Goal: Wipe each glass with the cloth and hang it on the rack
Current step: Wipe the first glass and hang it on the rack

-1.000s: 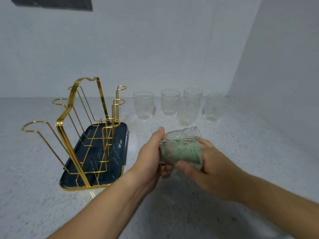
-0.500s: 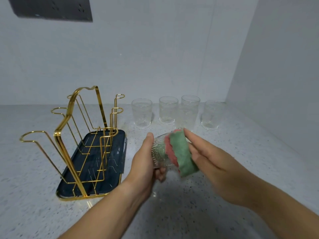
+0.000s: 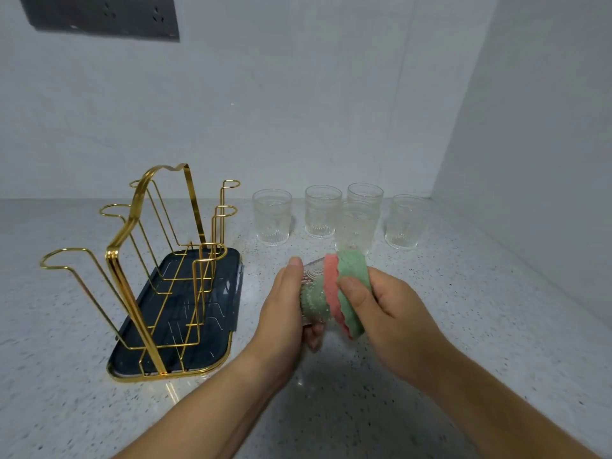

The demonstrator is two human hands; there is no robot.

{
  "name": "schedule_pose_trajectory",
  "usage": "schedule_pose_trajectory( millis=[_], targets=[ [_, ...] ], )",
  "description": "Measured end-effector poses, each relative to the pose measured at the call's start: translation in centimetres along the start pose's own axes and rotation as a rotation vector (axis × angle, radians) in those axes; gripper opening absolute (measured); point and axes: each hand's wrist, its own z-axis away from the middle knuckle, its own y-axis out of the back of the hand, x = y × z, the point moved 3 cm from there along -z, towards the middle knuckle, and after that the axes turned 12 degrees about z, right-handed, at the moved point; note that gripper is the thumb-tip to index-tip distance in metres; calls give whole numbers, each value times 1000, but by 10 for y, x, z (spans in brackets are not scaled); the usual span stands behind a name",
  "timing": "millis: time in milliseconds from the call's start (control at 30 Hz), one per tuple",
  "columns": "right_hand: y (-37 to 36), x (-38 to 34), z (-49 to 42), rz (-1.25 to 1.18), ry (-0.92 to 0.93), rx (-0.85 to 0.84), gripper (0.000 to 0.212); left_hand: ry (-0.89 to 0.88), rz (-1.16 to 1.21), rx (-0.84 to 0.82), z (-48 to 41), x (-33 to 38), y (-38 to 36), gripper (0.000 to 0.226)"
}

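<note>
Glass (image 3: 312, 283), clear and patterned, is held above the countertop (image 3: 463, 326) between the two hands, lying on its side with its long axis running roughly left to right and tipped a little upward at the right; its closed end sits in the left hand (image 3: 285, 318), and its mouth seems to face the right hand (image 3: 395, 314), though the cloth (image 3: 351, 283) covers that end, so this is not certain; the left hand grips the glass, thumb (image 3: 294, 266) along the top and fingertips (image 3: 314, 339) curled beneath it; the right hand's fingers are curled round the cloth, its thumb (image 3: 351, 290) pressing the green and pink folds against the glass, and some green shows through the glass wall just right of the left thumb; beyond the fingertips of both hands, five other glasses (image 3: 272, 216) stand upright near the back wall, one of them just behind the cloth's upper edge; to the left of the left hand's knuckles, apart from them, stands the gold wire rack (image 3: 132, 226) on its dark tray (image 3: 228, 260), with nothing hanging on its hooks.
</note>
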Motion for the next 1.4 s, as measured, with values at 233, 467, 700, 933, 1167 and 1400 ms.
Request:
schedule_pose_trajectory(
  millis=[233,467,700,933,1167,1400],
  targets=[
    [3,-8,-21,-274,-257,75,51,-549,-559,-26,15,20,2,28],
    [-16,1,-2,-3,51,30,41,-158,-109,137,6,18,3,42],
    [-12,25,-2,226,170,45,34,339,46,76,3,10,5,56],
    [-5,12,-21,-319,-349,55,53,-482,-705,-22,13,18,6,26],
    [12,6,-31,-435,-354,6,44,-653,-808,-160,12,16,9,37],
    [7,7,-8,68,149,89,45,229,48,-159,6,11,-6,81]
  ],
)
